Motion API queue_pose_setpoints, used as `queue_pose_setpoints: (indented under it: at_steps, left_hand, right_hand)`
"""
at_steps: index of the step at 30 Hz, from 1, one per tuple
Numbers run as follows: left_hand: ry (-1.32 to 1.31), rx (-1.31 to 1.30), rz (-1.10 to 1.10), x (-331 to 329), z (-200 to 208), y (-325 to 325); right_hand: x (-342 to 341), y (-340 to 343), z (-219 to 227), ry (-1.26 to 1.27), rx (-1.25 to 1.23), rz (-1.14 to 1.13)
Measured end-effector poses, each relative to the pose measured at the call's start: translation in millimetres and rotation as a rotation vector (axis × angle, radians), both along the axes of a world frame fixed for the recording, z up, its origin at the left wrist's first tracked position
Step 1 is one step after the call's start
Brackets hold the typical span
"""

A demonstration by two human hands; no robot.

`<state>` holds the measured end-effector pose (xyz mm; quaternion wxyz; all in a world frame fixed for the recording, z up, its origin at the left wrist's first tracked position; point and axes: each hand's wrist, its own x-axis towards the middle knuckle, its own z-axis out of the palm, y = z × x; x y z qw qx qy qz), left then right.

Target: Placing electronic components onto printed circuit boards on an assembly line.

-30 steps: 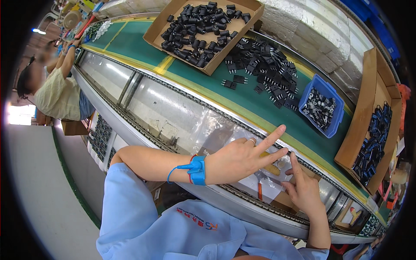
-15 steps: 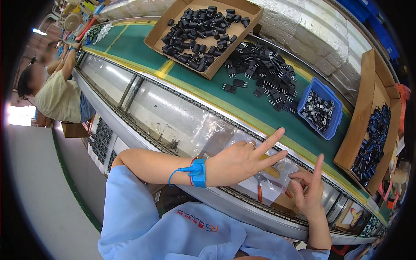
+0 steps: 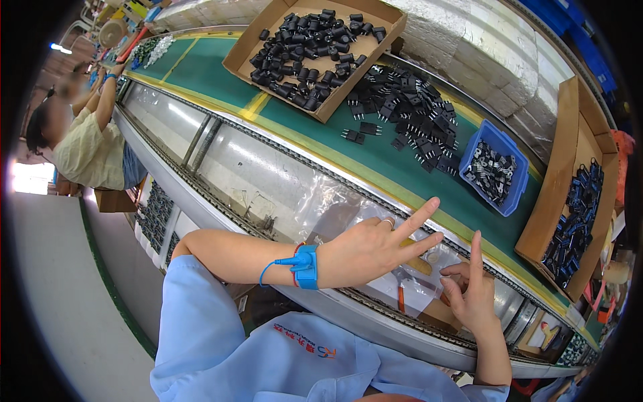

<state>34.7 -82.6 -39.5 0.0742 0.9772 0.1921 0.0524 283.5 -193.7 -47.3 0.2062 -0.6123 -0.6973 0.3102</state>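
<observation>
My left hand [image 3: 365, 253], with a ring and a blue strap [image 3: 306, 266] on its wrist, hangs over the metal track. Two of its fingers point right, spread apart, and nothing is in it. To its right, my right hand [image 3: 474, 298] holds its index finger straight up, thumb and other fingers bent; it also looks bare. Beneath both lies a clear plastic bag [image 3: 418, 285] beside an orange-handled tool [image 3: 401, 299]. On the green belt ahead are a heap of flat black components with metal legs [image 3: 418, 117] and a blue bin [image 3: 516, 194] of small metal-and-black parts.
A cardboard tray [image 3: 234, 63] of black cylindrical parts stands on the belt at the far middle. Another cardboard box [image 3: 569, 127] at right holds dark blue cylinders. White foam blocks [image 3: 495, 47] line the back. A co-worker [image 3: 94, 151] works along the line at far left.
My right hand has shifted slightly left and up, its raised finger now more upright. My left hand has barely moved. The co-worker's arms and head moved a little.
</observation>
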Motion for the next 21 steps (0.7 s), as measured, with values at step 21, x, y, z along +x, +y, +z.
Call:
queue_pose_setpoints:
  at_steps: [21]
  left_hand:
    - [-0.182, -0.073, -0.006, -7, -19, -11]
  right_hand:
    - [8, -8, 0, -0.042, 0.156, 0.101]
